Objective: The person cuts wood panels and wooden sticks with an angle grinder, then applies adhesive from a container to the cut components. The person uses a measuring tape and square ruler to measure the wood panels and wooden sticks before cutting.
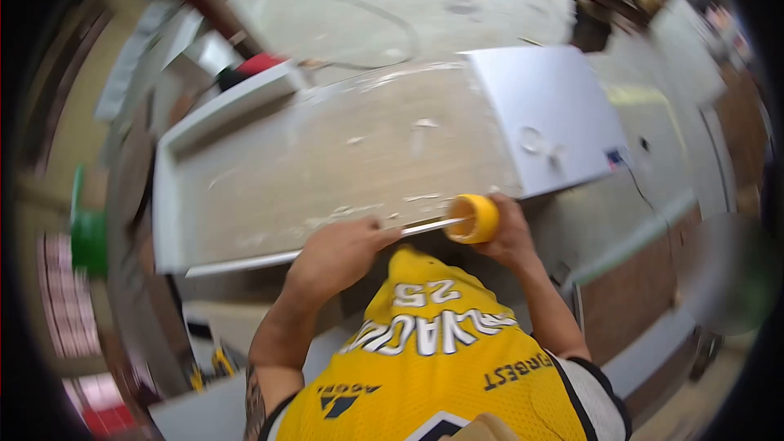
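Observation:
My left hand [339,255] is closed over a thin white strip [425,229] at the near edge of a wooden panel [327,151]. The strip's right end reaches the opening of a yellow cup or roll [482,218]; whether it goes inside is unclear. Fingers of my right hand [511,233] are wrapped round the yellow thing from the right. White flakes or smears lie on the panel, some close to my hands. A raised white edge [167,204] borders the panel's left end.
A smooth white board [547,114] adjoins the panel's right side, with small ring-like items on it. A dark cable [645,192] runs down at the right. Green [88,243] and red objects show at the left. Part of a person [600,0] is visible at the upper right.

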`<control>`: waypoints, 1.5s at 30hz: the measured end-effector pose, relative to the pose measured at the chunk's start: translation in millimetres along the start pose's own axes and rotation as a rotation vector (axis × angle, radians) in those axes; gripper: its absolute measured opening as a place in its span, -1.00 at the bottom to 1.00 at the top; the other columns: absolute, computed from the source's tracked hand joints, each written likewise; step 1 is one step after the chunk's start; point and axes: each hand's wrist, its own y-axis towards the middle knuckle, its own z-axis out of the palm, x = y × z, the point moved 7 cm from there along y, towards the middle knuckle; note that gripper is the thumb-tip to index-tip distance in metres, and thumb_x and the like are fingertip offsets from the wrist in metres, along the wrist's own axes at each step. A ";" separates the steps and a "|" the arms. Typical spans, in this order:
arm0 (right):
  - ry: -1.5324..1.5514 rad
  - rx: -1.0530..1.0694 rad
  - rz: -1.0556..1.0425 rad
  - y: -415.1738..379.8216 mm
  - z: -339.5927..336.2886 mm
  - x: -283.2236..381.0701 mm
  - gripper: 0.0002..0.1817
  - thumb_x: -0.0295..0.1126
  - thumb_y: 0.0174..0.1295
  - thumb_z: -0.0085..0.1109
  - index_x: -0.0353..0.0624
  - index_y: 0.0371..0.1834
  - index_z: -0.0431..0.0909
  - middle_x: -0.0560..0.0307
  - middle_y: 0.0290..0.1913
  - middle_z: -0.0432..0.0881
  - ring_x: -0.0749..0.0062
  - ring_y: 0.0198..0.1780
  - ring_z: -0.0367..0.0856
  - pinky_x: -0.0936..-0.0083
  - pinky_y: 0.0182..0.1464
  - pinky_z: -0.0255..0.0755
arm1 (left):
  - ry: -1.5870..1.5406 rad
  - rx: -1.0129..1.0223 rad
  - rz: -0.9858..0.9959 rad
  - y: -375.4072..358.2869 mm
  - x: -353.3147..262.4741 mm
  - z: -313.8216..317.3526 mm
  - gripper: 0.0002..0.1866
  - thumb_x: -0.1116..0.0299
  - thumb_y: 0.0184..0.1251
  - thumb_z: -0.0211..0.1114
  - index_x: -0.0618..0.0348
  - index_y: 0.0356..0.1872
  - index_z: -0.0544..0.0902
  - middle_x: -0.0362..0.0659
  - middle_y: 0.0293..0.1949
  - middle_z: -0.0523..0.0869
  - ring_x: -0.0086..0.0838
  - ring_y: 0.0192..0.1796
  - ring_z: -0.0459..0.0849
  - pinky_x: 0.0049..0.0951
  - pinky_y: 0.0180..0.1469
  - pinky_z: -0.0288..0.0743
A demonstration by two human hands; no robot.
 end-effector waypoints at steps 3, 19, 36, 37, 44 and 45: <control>0.104 -0.027 -0.032 -7.2 -1.1 21.7 -0.05 -0.29 -0.21 0.82 -0.12 0.36 0.52 -0.15 0.27 0.66 -0.19 0.33 0.66 0.04 0.44 0.56 | 0.074 -0.023 0.119 -4.8 0.2 -6.0 -0.63 0.35 0.64 0.26 -0.30 0.33 0.80 -0.10 0.05 0.84 -0.15 0.04 0.85 -0.09 0.02 0.73; 0.775 -0.907 0.282 -58.2 -77.4 -196.5 0.02 -0.26 -0.02 0.85 -0.10 0.49 0.33 0.08 0.37 0.60 0.24 0.41 0.61 0.22 0.52 0.48 | -0.647 -1.068 0.238 37.3 -17.6 -29.7 -0.74 0.44 0.68 0.26 0.30 0.19 0.78 -0.12 -0.23 0.66 -0.42 -0.21 0.62 -0.37 -0.12 0.57; 0.259 -0.876 0.565 27.5 -166.7 -433.5 0.10 -0.15 -0.20 0.88 -0.11 0.48 0.43 0.03 0.26 0.73 0.09 0.34 0.72 0.16 0.47 0.60 | -0.657 -0.091 0.313 326.4 -254.5 114.1 -0.69 0.35 0.56 0.44 0.21 0.22 0.81 0.13 -0.16 0.85 0.05 -0.11 0.86 -0.06 -0.03 0.71; 0.310 -0.864 0.505 34.4 -141.3 -463.7 0.10 -0.19 -0.22 0.90 -0.11 0.47 0.44 0.04 0.30 0.72 0.13 0.32 0.73 0.13 0.45 0.61 | -0.552 -0.099 0.256 343.8 -255.8 122.5 -0.66 0.23 0.60 0.41 0.23 0.19 0.81 0.17 -0.14 0.86 0.14 -0.07 0.85 0.01 0.01 0.70; 0.030 -0.650 0.517 77.4 -139.1 -441.5 0.16 -0.15 -0.21 0.86 -0.03 0.50 0.28 -0.05 0.35 0.61 -0.15 0.31 0.64 -0.06 0.43 0.52 | -0.682 0.007 -0.333 431.3 -226.7 247.7 -0.03 0.08 0.46 0.52 0.56 0.62 0.26 0.41 0.28 0.71 0.13 0.18 0.84 -0.03 0.32 0.68; 0.040 -0.634 0.507 81.6 -137.8 -439.9 0.16 -0.15 -0.21 0.86 -0.03 0.50 0.28 -0.05 0.35 0.61 -0.15 0.31 0.64 -0.06 0.43 0.52 | -0.761 -0.066 -0.364 441.0 -226.9 259.1 0.02 0.14 0.43 0.55 0.51 0.67 0.17 0.42 0.36 0.61 0.14 0.21 0.82 -0.03 0.33 0.68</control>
